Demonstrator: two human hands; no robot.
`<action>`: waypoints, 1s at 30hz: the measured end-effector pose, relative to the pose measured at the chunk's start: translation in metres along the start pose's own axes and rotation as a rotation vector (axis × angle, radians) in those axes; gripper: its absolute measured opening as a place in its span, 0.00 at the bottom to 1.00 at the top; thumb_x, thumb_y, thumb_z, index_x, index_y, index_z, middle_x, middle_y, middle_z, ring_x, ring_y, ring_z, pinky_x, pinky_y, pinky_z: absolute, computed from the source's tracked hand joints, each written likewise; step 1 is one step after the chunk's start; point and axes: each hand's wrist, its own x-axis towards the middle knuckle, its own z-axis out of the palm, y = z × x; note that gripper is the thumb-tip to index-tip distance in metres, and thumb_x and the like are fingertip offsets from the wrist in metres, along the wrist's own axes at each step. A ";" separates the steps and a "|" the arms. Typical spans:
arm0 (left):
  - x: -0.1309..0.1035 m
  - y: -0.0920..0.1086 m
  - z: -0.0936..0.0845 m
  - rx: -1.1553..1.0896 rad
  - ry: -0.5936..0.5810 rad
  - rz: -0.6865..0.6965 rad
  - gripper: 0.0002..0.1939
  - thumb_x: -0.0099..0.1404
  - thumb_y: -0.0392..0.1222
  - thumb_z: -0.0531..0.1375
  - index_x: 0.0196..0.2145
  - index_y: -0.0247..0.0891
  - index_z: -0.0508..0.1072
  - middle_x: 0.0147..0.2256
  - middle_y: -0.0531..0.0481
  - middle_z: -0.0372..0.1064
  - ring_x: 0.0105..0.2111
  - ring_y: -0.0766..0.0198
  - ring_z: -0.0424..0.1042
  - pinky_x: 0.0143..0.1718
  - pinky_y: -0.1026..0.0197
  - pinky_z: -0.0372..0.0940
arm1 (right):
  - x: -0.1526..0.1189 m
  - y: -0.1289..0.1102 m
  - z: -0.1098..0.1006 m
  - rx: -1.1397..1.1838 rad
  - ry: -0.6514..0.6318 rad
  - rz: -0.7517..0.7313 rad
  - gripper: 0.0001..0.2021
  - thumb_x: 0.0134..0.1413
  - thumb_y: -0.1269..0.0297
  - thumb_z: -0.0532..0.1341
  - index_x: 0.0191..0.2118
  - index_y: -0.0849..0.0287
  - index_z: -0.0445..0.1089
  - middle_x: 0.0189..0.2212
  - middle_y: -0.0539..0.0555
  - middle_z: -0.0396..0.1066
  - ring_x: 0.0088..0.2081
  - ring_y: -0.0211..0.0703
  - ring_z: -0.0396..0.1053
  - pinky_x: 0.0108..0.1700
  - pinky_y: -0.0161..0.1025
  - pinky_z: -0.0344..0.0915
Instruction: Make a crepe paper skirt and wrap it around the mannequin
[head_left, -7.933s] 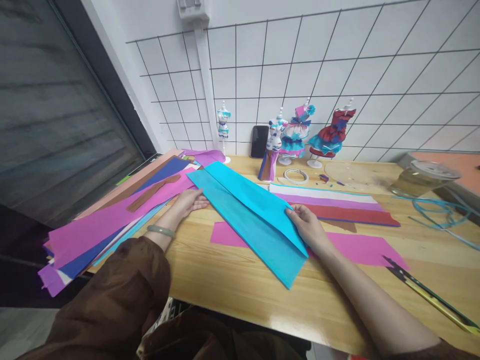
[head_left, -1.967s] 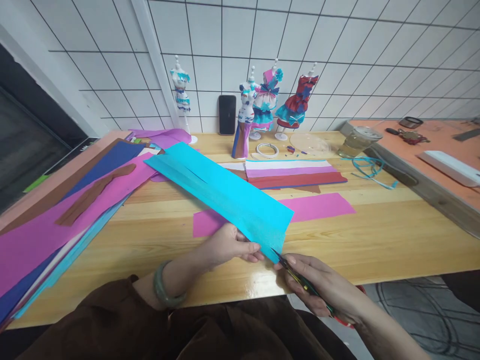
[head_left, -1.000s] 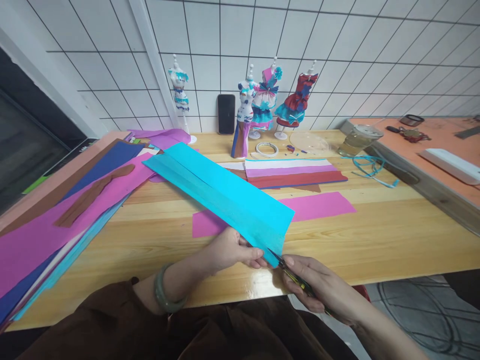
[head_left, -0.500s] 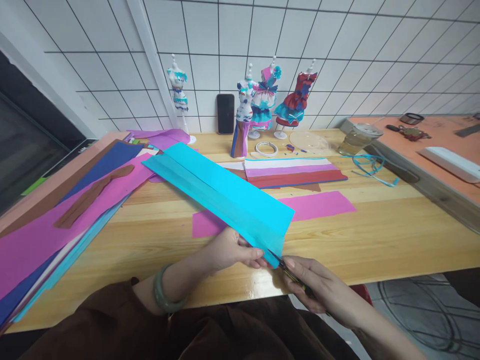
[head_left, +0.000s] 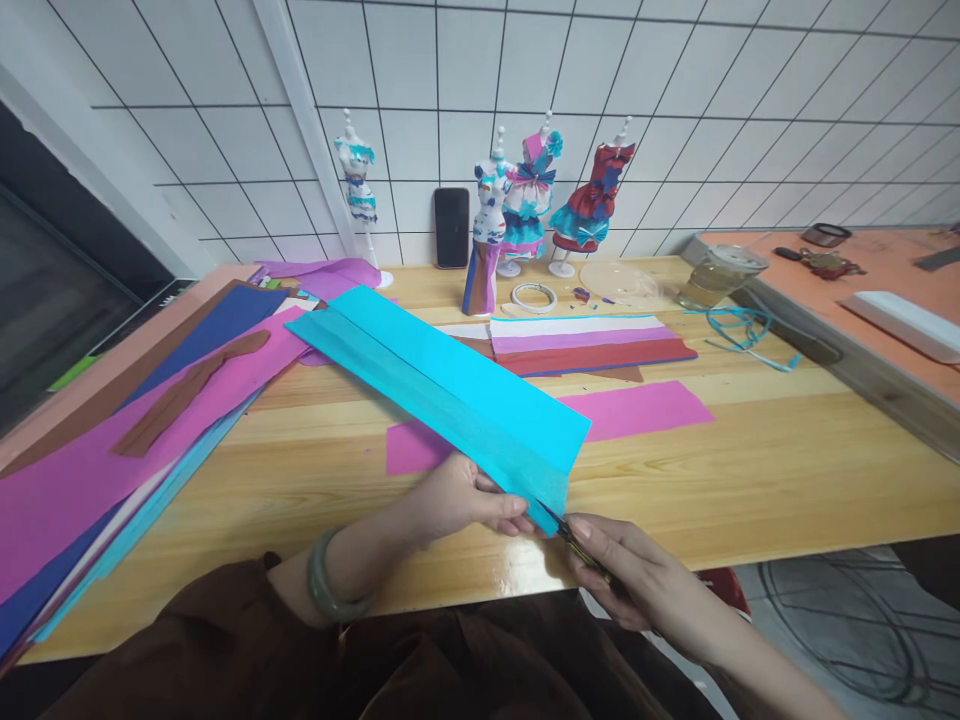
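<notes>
A white-tiled wall (head_left: 630, 60) rises beyond both hands, and in front of it a wooden table (head_left: 750, 480) spreads out under and around them. Left of the left hand lies a slanting stack of coloured sheets (head_left: 225, 400), pink near the top. The folded turquoise sheet (head_left: 457, 390) runs from between the hands away to the far left, its far end overlapping that stack in view. It crosses above a pink strip (head_left: 645, 412), which shows on either side just beyond the hands. Farther off lies a striped bundle (head_left: 585, 342) in white, purple and red. Behind this stand miniature dress forms, the rightmost in a red and turquoise dress (head_left: 600, 190).

The right hand (head_left: 630, 570) is curled around scissors (head_left: 559, 520), their black blades at the sheet's near corner; how wide they stand, I cannot tell. The left hand (head_left: 469, 500) pinches the sheet's near edge just beside the blades, thumb on top. A green bangle (head_left: 330, 580) circles the left wrist.
</notes>
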 end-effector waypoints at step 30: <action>-0.001 -0.003 -0.004 0.060 -0.032 0.024 0.18 0.53 0.49 0.62 0.35 0.32 0.73 0.34 0.41 0.74 0.31 0.64 0.72 0.34 0.62 0.67 | 0.005 0.001 0.006 -0.085 0.053 -0.058 0.22 0.55 0.44 0.47 0.24 0.59 0.54 0.14 0.42 0.47 0.14 0.26 0.43 0.16 0.31 0.37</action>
